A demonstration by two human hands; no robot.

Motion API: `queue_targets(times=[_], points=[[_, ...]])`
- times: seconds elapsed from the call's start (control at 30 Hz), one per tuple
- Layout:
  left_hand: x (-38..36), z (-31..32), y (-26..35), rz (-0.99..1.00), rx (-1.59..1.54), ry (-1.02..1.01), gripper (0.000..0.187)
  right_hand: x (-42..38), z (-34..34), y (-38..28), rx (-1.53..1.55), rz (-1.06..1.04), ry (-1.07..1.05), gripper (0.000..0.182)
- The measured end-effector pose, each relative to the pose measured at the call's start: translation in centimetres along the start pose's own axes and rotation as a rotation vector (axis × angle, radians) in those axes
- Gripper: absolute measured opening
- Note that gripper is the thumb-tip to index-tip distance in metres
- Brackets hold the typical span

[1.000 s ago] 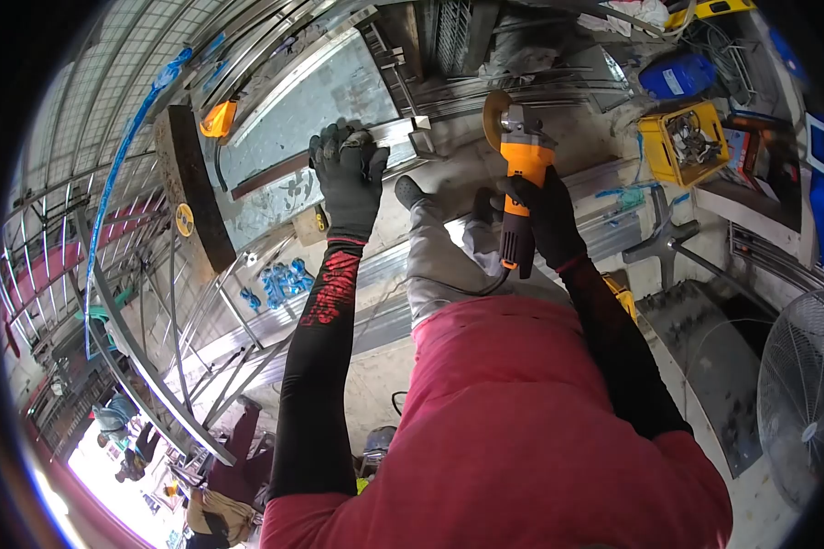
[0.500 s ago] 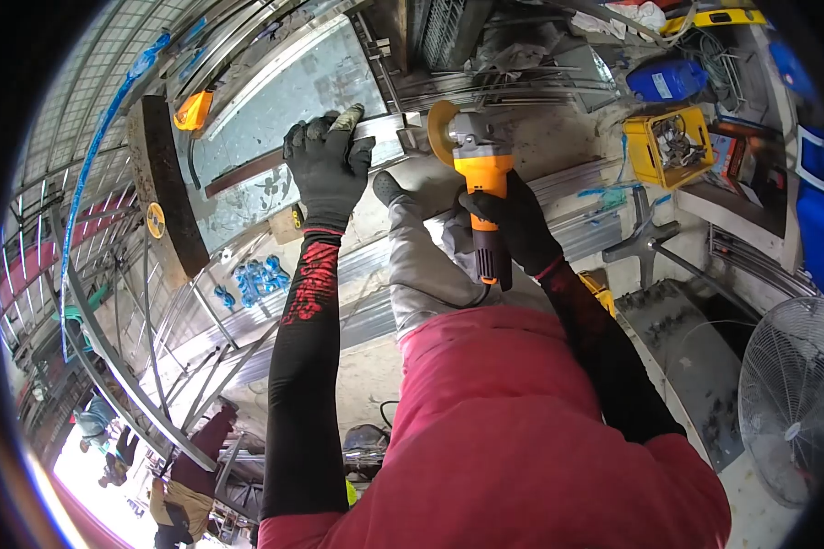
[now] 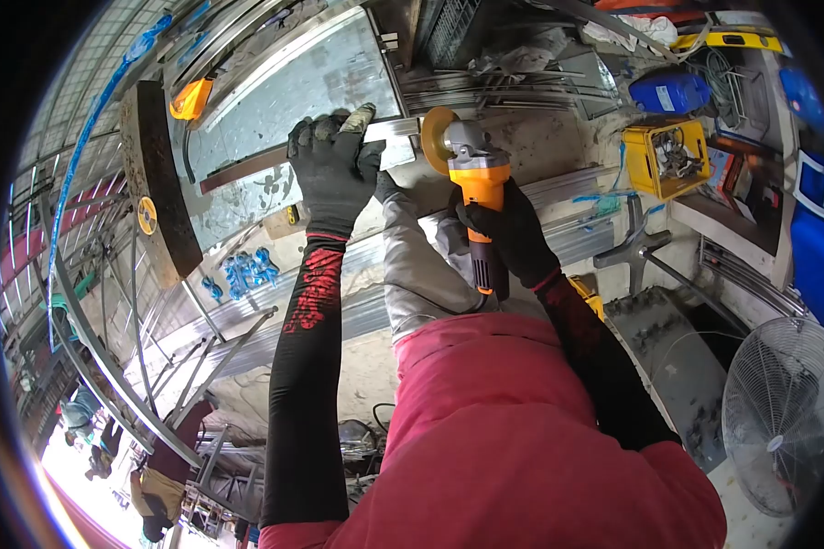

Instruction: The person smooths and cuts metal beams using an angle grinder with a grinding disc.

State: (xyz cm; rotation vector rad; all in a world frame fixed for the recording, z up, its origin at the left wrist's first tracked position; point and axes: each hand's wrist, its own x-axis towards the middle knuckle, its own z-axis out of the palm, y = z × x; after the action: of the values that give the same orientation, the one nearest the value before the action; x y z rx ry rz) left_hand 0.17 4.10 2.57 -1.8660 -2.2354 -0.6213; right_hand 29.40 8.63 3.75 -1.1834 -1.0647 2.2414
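My left hand point(image 3: 334, 174), in a dark work glove, is closed over a long flat metal bar point(image 3: 247, 170), fingers across its top. The bar lies along a grey metal sheet point(image 3: 247, 119), and its bright end reaches past my hand to the right. In my right hand point(image 3: 513, 233), also gloved, is an orange and grey angle grinder point(image 3: 482, 178), held upright by its body. Its tan disc point(image 3: 438, 140) is right at the bar's end in this view. My palm and some fingers are hidden behind the tool.
A rusty steel beam point(image 3: 160, 183) borders the sheet on the left, with an orange tool point(image 3: 191, 99) near its top. Blue-wrapped pieces point(image 3: 250, 272) lie below. On the right stand a yellow crate point(image 3: 666, 160), a blue container point(image 3: 670, 93) and a large fan point(image 3: 778, 421). People point(image 3: 156, 494) are at lower left.
The view has shifted slightly. The grinder's disc now appears closer to the bar's end. Both hands keep their holds.
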Motion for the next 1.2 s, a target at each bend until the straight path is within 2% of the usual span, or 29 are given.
queue_targets(times=[0.3, 0.37, 0.5, 0.57, 0.67, 0.97, 1.2], points=[[0.1, 0.0, -0.1, -0.003, -0.017, 0.005, 0.044, -0.4, 1.4, -1.4, -0.242, -0.063, 0.005, 0.051], [0.2, 0.4, -0.2, 0.003, -0.04, 0.032, 0.043, -0.3, 1.6, -0.8, -0.177, -0.068, 0.015, 0.049], [0.2, 0.4, 0.0, -0.005, -0.073, 0.078, 0.043, -0.4, 1.4, -1.4, -0.245, -0.063, 0.007, 0.047], [0.1, 0.4, -0.2, -0.016, -0.077, 0.072, 0.044, -0.4, 1.1, -1.3, -0.072, 0.002, 0.008, 0.044], [0.0, 0.3, -0.5, -0.022, -0.081, 0.065, 0.044, -0.4, 0.8, -1.3, -0.035, 0.053, 0.033, 0.044], [0.3, 0.0, -0.2, -0.025, -0.066, 0.035, 0.045, -0.4, 2.1, -1.5, -0.168, -0.033, -0.013, 0.046], [0.2, 0.0, -0.3, -0.012, -0.06, 0.05, 0.044, -0.1, 1.1, -1.2, -0.065, 0.0, 0.001, 0.046]])
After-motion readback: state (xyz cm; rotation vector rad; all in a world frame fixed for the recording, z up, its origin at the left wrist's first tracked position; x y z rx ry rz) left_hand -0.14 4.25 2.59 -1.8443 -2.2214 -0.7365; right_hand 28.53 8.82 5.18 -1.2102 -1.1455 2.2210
